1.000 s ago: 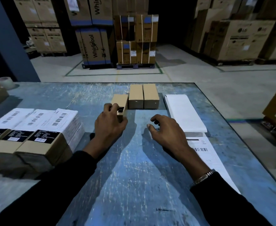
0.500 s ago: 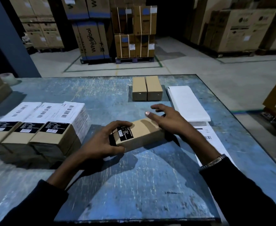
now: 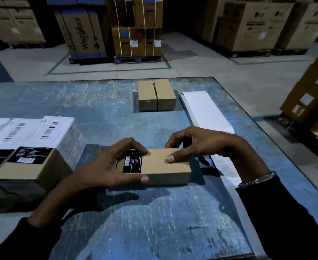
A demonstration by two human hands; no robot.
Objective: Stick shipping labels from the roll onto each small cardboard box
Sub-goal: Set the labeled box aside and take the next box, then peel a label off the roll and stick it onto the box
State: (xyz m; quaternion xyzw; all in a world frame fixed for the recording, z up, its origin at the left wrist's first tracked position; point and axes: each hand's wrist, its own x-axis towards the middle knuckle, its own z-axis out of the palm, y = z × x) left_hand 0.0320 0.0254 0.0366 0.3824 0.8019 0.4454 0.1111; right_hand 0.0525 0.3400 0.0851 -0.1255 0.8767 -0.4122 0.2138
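Observation:
A small plain cardboard box [image 3: 165, 167] with a black sticker at its left end lies flat on the blue table [image 3: 101, 109] in front of me. My left hand [image 3: 105, 166] grips its left end, thumb on the near side and fingers over the far edge. My right hand [image 3: 197, 143] holds its right end, thumb on top and curled fingers behind the far edge. Two more plain boxes [image 3: 156, 95] stand side by side further back. A white strip of shipping labels [image 3: 207, 111] runs along the right side of the table, passing under my right wrist.
Labelled boxes [image 3: 32, 147] with white barcode labels are lined up at the left. The table's right edge is close to the label strip. Beyond the table stand large appliance cartons [image 3: 83, 32] on pallets and stacked cartons [image 3: 312, 91] at the right.
My left hand took one box from the back row and drew it near me. It was turned square to me, and my right hand came onto its right end.

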